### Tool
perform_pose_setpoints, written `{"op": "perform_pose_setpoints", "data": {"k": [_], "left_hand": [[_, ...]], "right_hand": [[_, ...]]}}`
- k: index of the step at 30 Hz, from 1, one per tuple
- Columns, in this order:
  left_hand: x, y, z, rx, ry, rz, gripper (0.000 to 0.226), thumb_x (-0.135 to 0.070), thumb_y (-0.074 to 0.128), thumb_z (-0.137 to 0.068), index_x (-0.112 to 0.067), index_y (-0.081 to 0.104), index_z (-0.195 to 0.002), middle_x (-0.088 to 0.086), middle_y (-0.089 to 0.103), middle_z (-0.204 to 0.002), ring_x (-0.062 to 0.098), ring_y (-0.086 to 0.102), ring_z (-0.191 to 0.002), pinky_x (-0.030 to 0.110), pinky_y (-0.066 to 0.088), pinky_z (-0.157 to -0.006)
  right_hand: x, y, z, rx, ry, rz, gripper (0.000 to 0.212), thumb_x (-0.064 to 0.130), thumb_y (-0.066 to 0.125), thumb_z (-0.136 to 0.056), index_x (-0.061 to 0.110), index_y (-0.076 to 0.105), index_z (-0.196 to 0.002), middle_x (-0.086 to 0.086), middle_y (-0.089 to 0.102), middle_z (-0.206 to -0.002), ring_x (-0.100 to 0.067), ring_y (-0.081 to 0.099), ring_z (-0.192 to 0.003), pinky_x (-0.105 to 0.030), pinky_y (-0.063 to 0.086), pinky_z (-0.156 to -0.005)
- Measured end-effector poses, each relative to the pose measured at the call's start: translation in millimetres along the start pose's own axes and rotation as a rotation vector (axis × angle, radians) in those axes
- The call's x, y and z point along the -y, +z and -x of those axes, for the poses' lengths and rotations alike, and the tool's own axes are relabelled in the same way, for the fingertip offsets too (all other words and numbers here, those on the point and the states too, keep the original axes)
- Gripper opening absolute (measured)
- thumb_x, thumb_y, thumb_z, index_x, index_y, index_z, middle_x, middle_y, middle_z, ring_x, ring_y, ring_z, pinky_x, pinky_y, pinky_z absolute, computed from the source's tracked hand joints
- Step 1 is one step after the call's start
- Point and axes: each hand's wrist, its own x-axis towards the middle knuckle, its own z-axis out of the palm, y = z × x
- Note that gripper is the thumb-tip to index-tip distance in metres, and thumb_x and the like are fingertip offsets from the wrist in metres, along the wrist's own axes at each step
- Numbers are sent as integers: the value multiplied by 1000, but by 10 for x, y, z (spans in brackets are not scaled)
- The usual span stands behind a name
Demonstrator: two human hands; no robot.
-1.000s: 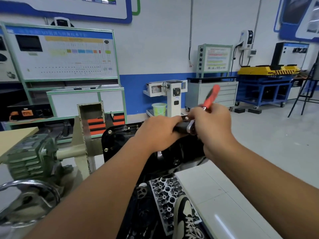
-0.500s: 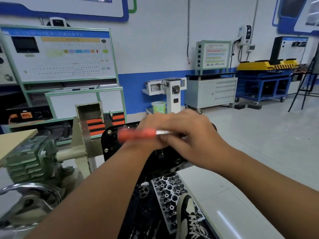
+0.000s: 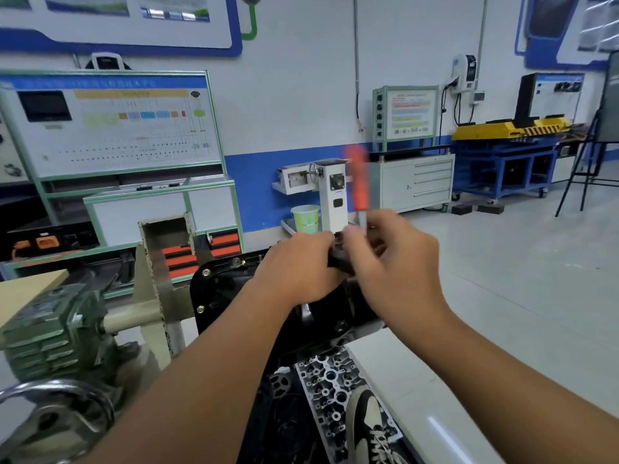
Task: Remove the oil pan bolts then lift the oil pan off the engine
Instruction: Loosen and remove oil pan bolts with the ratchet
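Oil pan (image 3: 217, 289), black and glossy, sits bolted on the engine at mid-frame, its flange facing the camera with bolts (image 3: 205, 272) visible along the left edge and top. Both forearms reach over it. Left hand (image 3: 301, 266) lies on the pan's upper edge, fingers curled down around a dark part there, gripping it. Right hand (image 3: 398, 262) is just beside the left, nearly touching it, fingers curled around the lower end of a ratchet (image 3: 357, 182) whose red handle stands almost upright above the knuckles; the handle and the right fingers are blurred, so the exact grip and the tool's head cannot be made out. Left of the pan a beige stand (image 3: 150, 296) carries the engine, with a green gearbox (image 3: 50, 329) and a steel handwheel (image 3: 50, 416) nearer the camera. Below the pan a cylinder head (image 3: 330, 380) lies on the floor, with a shoe (image 3: 368, 426) beside it. Behind stand a green cup (image 3: 304, 218), a grey cabinet (image 3: 415, 182) and a training board (image 3: 110, 125) against the blue and white wall.
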Motion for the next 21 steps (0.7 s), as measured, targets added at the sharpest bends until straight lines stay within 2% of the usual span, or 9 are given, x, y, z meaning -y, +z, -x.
{"op": "perform_pose_setpoints", "data": {"k": [2, 6, 7, 10, 11, 15, 16, 19, 21], "left_hand": [[11, 17, -15, 19, -25, -9, 29, -50, 46, -80, -30, 54, -99, 1, 66, -101, 31, 63, -93, 43, 54, -77], [36, 11, -12, 65, -23, 16, 20, -41, 31, -75, -29, 47, -79, -5, 58, -85, 28, 65, -89, 43, 56, -76], [28, 10, -8, 58, -14, 28, 22, -41, 31, -74, -29, 48, -79, -5, 60, -86, 27, 64, -88, 44, 57, -76], [6, 19, -36, 56, -56, 94, 33, -51, 40, -73, -29, 54, -94, 0, 63, -96, 27, 62, -88, 44, 56, -75], [15, 18, -32, 60, -65, 99, 35, -51, 41, -73, -28, 54, -96, 0, 63, -97, 27, 63, -88, 44, 56, -75], [35, -2, -14, 125, -3, 109, 19, -33, 45, -92, -23, 61, -91, 2, 66, -96, 30, 66, -100, 44, 55, -86], [30, -1, -14, 116, -8, 159, 14, -32, 48, -90, -25, 56, -82, 0, 65, -90, 31, 66, -99, 45, 54, -84], [75, -25, -56, 80, -13, 284, 22, -46, 52, -79, -30, 58, -92, -2, 70, -103, 23, 67, -98, 42, 55, -86], [197, -35, -75, 49, -88, 529, 27, -30, 69, -85, -33, 63, -111, -8, 68, -118, 15, 67, -105, 37, 54, -94]], "right_hand": [[13, 4, 26, -24, 132, -98, 9, 31, 70, -93, 22, 69, -94, 7, 69, -72, -16, 66, -69, -43, 58, -67], [81, -103, 51, 313, -470, 282, 23, 30, 63, -94, 24, 71, -115, 8, 69, -82, -14, 61, -75, -34, 51, -66], [49, -100, 40, 278, -400, 265, 19, 30, 62, -95, 25, 72, -110, 6, 71, -80, -15, 64, -74, -35, 53, -66], [48, -6, 31, 42, 248, -165, 5, 26, 64, -93, 22, 66, -90, -1, 68, -63, -19, 69, -55, -48, 60, -62], [61, 5, 40, 27, 308, -231, 6, 25, 66, -92, 22, 63, -88, 1, 67, -61, -18, 68, -51, -49, 60, -61], [94, -113, 59, 371, -413, 258, 12, 30, 60, -96, 33, 66, -106, 12, 64, -76, -10, 59, -70, -34, 47, -64], [71, -124, 29, 400, -453, 333, 16, 33, 58, -96, 32, 68, -108, 10, 67, -79, -13, 61, -73, -35, 48, -65], [-19, -77, -18, 140, -105, 156, 14, 31, 59, -99, 20, 67, -95, 0, 68, -71, -25, 64, -63, -44, 53, -61], [-89, -92, -20, -34, 256, -167, 8, 22, 63, -98, 18, 66, -92, -5, 70, -71, -26, 67, -50, -44, 56, -51]]}}
